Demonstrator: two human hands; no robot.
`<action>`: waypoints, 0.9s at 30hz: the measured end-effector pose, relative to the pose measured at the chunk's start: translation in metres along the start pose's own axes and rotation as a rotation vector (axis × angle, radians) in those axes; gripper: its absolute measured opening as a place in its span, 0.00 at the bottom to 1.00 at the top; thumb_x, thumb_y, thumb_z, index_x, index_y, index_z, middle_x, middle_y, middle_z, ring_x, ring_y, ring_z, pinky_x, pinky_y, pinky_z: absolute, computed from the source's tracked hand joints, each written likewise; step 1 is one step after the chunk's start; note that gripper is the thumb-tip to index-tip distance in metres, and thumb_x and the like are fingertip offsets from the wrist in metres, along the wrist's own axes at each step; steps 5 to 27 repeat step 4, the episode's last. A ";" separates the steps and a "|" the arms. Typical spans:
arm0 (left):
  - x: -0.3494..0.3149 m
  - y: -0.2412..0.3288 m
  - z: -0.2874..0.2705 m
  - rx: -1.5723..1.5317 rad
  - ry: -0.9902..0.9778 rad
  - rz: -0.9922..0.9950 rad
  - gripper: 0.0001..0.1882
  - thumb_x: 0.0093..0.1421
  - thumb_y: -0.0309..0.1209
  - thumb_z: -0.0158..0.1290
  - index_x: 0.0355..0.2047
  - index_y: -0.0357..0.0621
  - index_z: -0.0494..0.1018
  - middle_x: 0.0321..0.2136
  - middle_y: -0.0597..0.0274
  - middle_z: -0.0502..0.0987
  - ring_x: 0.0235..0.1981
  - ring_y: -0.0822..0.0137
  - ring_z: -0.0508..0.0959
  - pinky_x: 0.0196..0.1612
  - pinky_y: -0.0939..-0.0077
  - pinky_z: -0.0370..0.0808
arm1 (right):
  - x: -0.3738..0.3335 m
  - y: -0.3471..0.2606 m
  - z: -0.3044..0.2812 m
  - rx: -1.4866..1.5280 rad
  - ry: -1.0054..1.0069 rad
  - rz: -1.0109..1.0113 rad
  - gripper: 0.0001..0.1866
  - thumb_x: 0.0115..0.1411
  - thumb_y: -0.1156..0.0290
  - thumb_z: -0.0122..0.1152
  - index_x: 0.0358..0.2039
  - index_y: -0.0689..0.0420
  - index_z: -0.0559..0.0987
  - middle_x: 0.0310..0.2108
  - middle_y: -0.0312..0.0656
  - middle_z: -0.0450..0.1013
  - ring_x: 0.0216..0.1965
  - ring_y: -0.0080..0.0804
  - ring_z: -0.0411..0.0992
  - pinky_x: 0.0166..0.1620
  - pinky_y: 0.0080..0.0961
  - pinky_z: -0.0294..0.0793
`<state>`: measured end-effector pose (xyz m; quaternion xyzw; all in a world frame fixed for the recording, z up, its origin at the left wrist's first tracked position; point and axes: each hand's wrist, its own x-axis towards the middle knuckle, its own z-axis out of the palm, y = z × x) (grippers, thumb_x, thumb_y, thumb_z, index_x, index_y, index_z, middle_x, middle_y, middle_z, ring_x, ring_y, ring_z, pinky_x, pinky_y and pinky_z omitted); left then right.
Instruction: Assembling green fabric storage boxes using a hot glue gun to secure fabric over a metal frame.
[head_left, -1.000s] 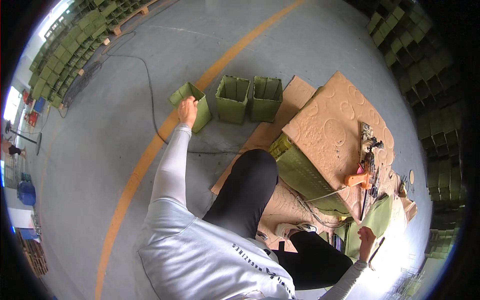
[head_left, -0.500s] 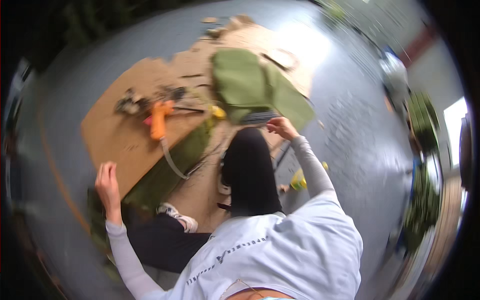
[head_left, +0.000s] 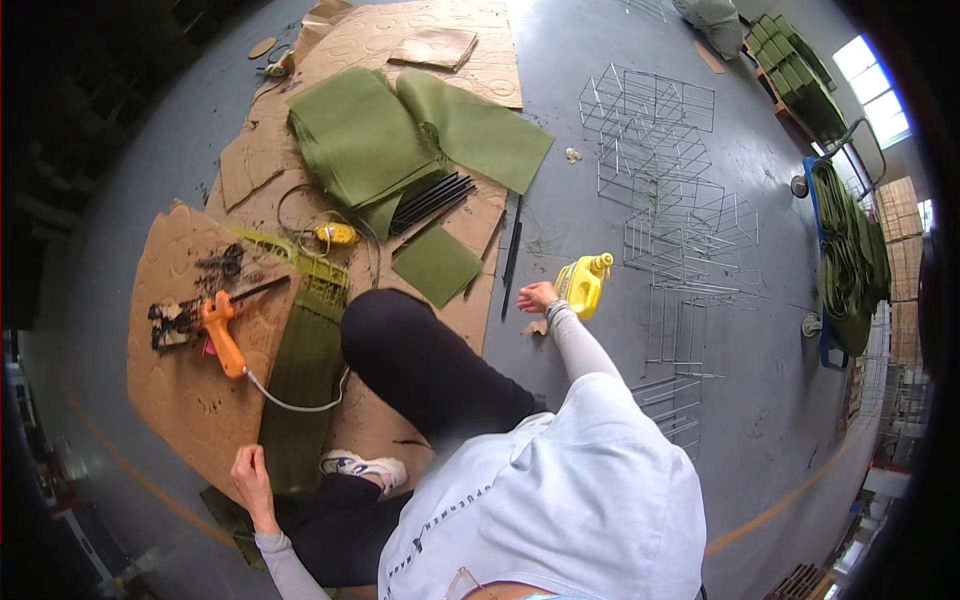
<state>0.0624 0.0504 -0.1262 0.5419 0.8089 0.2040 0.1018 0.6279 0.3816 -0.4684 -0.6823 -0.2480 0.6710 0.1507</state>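
Note:
At the lower left my left hand (head_left: 253, 486) is closed with its fingers curled together beside the cardboard's near edge, and nothing shows in it. My right hand (head_left: 537, 297) hovers over the floor, its fingers loosely bent and slightly apart with nothing visible between them. Just right of it stands a yellow jug (head_left: 582, 287) with a handle and cap; I cannot tell whether hand and jug touch. On the left cardboard (head_left: 180, 385) lies an orange glue gun (head_left: 222, 335) with a pale cord. A long dark green strip (head_left: 305, 365) runs beside that board.
Folded green sheets (head_left: 350, 135), black rods (head_left: 430, 203) and a green square (head_left: 437, 266) lie ahead on cardboard. A yellow box-shaped device (head_left: 336, 234) has a cable. Wire frames (head_left: 665, 190) stand on the right, near a blue trolley (head_left: 828, 270) loaded with green material.
The view has swung to the right, bringing the wire frames into sight. My right hand has moved from the black rods by the green sheets to beside the yellow jug. My left hand stays low on the left.

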 end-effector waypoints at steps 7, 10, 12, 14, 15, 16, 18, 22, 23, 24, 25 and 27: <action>-0.003 -0.025 0.010 0.020 -0.133 -0.191 0.05 0.59 0.23 0.54 0.29 0.33 0.73 0.27 0.49 0.76 0.31 0.53 0.78 0.36 0.65 0.72 | 0.033 0.015 0.018 0.110 0.045 0.012 0.17 0.62 0.67 0.61 0.50 0.58 0.73 0.32 0.43 0.79 0.29 0.41 0.80 0.34 0.41 0.81; -0.003 -0.025 0.010 0.020 -0.133 -0.191 0.05 0.59 0.23 0.54 0.29 0.33 0.73 0.27 0.49 0.76 0.31 0.53 0.78 0.36 0.65 0.72 | 0.033 0.015 0.018 0.110 0.045 0.012 0.17 0.62 0.67 0.61 0.50 0.58 0.73 0.32 0.43 0.79 0.29 0.41 0.80 0.34 0.41 0.81; -0.003 -0.025 0.010 0.020 -0.133 -0.191 0.05 0.59 0.23 0.54 0.29 0.33 0.73 0.27 0.49 0.76 0.31 0.53 0.78 0.36 0.65 0.72 | 0.033 0.015 0.018 0.110 0.045 0.012 0.17 0.62 0.67 0.61 0.50 0.58 0.73 0.32 0.43 0.79 0.29 0.41 0.80 0.34 0.41 0.81; -0.003 -0.025 0.010 0.020 -0.133 -0.191 0.05 0.59 0.23 0.54 0.29 0.33 0.73 0.27 0.49 0.76 0.31 0.53 0.78 0.36 0.65 0.72 | 0.033 0.015 0.018 0.110 0.045 0.012 0.17 0.62 0.67 0.61 0.50 0.58 0.73 0.32 0.43 0.79 0.29 0.41 0.80 0.34 0.41 0.81; -0.003 -0.025 0.010 0.020 -0.133 -0.191 0.05 0.59 0.23 0.54 0.29 0.33 0.73 0.27 0.49 0.76 0.31 0.53 0.78 0.36 0.65 0.72 | 0.033 0.015 0.018 0.110 0.045 0.012 0.17 0.62 0.67 0.61 0.50 0.58 0.73 0.32 0.43 0.79 0.29 0.41 0.80 0.34 0.41 0.81; -0.003 -0.025 0.010 0.020 -0.133 -0.191 0.05 0.59 0.23 0.54 0.29 0.33 0.73 0.27 0.49 0.76 0.31 0.53 0.78 0.36 0.65 0.72 | 0.033 0.015 0.018 0.110 0.045 0.012 0.17 0.62 0.67 0.61 0.50 0.58 0.73 0.32 0.43 0.79 0.29 0.41 0.80 0.34 0.41 0.81; -0.003 -0.025 0.010 0.020 -0.133 -0.191 0.05 0.59 0.23 0.54 0.29 0.33 0.73 0.27 0.49 0.76 0.31 0.53 0.78 0.36 0.65 0.72 | 0.033 0.015 0.018 0.110 0.045 0.012 0.17 0.62 0.67 0.61 0.50 0.58 0.73 0.32 0.43 0.79 0.29 0.41 0.80 0.34 0.41 0.81; -0.003 -0.025 0.010 0.020 -0.133 -0.191 0.05 0.59 0.23 0.54 0.29 0.33 0.73 0.27 0.49 0.76 0.31 0.53 0.78 0.36 0.65 0.72 | 0.033 0.015 0.018 0.110 0.045 0.012 0.17 0.62 0.67 0.61 0.50 0.58 0.73 0.32 0.43 0.79 0.29 0.41 0.80 0.34 0.41 0.81; -0.003 -0.025 0.010 0.020 -0.133 -0.191 0.05 0.59 0.23 0.54 0.29 0.33 0.73 0.27 0.49 0.76 0.31 0.53 0.78 0.36 0.65 0.72 | 0.033 0.015 0.018 0.110 0.045 0.012 0.17 0.62 0.67 0.61 0.50 0.58 0.73 0.32 0.43 0.79 0.29 0.41 0.80 0.34 0.41 0.81; -0.003 -0.025 0.010 0.020 -0.133 -0.191 0.05 0.59 0.23 0.54 0.29 0.33 0.73 0.27 0.49 0.76 0.31 0.53 0.78 0.36 0.65 0.72 | 0.033 0.015 0.018 0.110 0.045 0.012 0.17 0.62 0.67 0.61 0.50 0.58 0.73 0.32 0.43 0.79 0.29 0.41 0.80 0.34 0.41 0.81; -0.003 -0.025 0.010 0.020 -0.133 -0.191 0.05 0.59 0.23 0.54 0.29 0.33 0.73 0.27 0.49 0.76 0.31 0.53 0.78 0.36 0.65 0.72 | 0.033 0.015 0.018 0.110 0.045 0.012 0.17 0.62 0.67 0.61 0.50 0.58 0.73 0.32 0.43 0.79 0.29 0.41 0.80 0.34 0.41 0.81; -0.003 -0.025 0.010 0.020 -0.133 -0.191 0.05 0.59 0.23 0.54 0.29 0.33 0.73 0.27 0.49 0.76 0.31 0.53 0.78 0.36 0.65 0.72 | 0.033 0.015 0.018 0.110 0.045 0.012 0.17 0.62 0.67 0.61 0.50 0.58 0.73 0.32 0.43 0.79 0.29 0.41 0.80 0.34 0.41 0.81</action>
